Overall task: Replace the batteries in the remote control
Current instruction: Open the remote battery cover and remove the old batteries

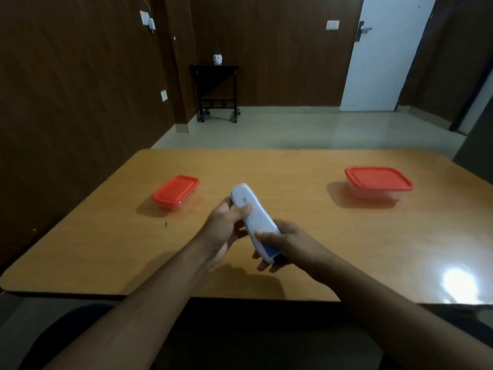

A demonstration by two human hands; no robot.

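Here left hand [226, 225] fingers curled round remote [253, 220] upper half, right hand [288, 244] gripping lower end above table [293, 172]

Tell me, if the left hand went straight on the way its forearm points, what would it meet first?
Probably nothing on the table: the left hand points up-right, passing between both red-lidded boxes. Depth is unclear.

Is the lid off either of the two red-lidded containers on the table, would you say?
No, the small container on the left and the large container on the right both have their red lids on.

Glossy wooden table [293, 166]; smooth plastic remote [256, 220].
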